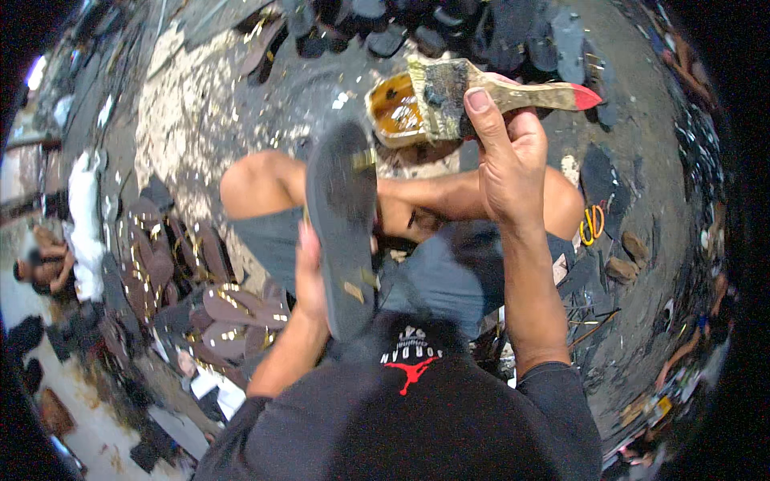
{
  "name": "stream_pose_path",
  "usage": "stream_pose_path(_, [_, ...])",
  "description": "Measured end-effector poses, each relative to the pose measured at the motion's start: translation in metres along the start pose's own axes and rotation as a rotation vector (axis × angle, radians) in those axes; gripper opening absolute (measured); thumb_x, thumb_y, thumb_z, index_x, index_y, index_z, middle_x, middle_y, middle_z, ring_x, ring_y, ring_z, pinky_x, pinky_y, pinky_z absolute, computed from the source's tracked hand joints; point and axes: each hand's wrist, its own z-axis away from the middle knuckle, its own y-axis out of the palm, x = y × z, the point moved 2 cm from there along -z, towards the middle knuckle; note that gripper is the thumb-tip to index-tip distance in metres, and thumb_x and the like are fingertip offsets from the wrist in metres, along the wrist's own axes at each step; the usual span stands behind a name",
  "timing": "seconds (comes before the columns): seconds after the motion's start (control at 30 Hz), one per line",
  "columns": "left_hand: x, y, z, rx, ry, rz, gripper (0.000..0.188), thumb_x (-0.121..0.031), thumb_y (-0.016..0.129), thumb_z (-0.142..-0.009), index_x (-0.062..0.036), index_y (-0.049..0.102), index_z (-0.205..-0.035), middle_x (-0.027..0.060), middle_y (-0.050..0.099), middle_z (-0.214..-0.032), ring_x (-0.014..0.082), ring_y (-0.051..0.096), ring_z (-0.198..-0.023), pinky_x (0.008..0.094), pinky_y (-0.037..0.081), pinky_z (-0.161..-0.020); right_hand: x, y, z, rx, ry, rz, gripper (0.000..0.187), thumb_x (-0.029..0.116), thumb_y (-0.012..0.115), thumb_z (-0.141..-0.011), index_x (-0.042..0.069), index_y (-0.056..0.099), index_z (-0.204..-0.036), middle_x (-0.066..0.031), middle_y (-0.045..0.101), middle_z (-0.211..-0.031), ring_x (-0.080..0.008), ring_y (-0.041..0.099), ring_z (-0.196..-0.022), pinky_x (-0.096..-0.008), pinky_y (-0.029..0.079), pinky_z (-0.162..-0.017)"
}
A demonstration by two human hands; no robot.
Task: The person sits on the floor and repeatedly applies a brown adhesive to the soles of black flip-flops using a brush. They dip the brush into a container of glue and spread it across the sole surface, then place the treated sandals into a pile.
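Note:
My left hand (310, 272) grips a dark sandal (341, 232) by its edge and holds it upright, the sole side facing right and up. The fingers behind the sandal are hidden. In my right hand (513, 152) is a wide paintbrush (525, 94) with a wooden handle tipped in red. Its bristles, caked with yellowish glue, point left. They hang over or touch the rim of a small tub (397, 120) of amber, shiny liquid; I cannot tell which. The sandal and the brush are apart.
I sit cross-legged on a stained floor (297, 96). Many dark soles (385, 38) lie at the far side. Brown sandals with gold trim (241, 317) are piled to my left. On the right lie a yellow ring-shaped thing (592, 225) and brown lumps (630, 258). Other people sit at the far left.

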Motion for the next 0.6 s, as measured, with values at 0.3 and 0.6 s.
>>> stream_pose_path(0.3, [-0.053,0.056,-0.075,-0.199,0.323,0.409,0.074,-0.069,0.043,-0.095,-0.0049,0.055,-0.131,0.0127,0.07,-0.101,0.0236,0.07,-0.081,0.0369,0.061,-0.072,-0.037,0.054,0.008,0.225,-0.5,0.597,0.022,0.019,0.065,-0.095,0.003,0.069,-0.11,-0.0134,0.07,-0.108,-0.0295,0.067,-0.101,-0.0389,0.052,-0.088])
stream_pose_path(0.6, [-0.043,0.047,-0.088,0.398,-0.004,0.617,0.062,-0.059,0.046,-0.099,-0.0081,0.052,-0.134,0.0176,0.066,-0.119,0.0307,0.068,-0.101,0.0453,0.058,-0.088,-0.061,0.043,0.003,0.428,-0.547,0.298,0.02,0.013,0.074,-0.086,0.007,0.07,-0.104,-0.0094,0.07,-0.098,-0.0283,0.066,-0.094,-0.0404,0.048,-0.083])
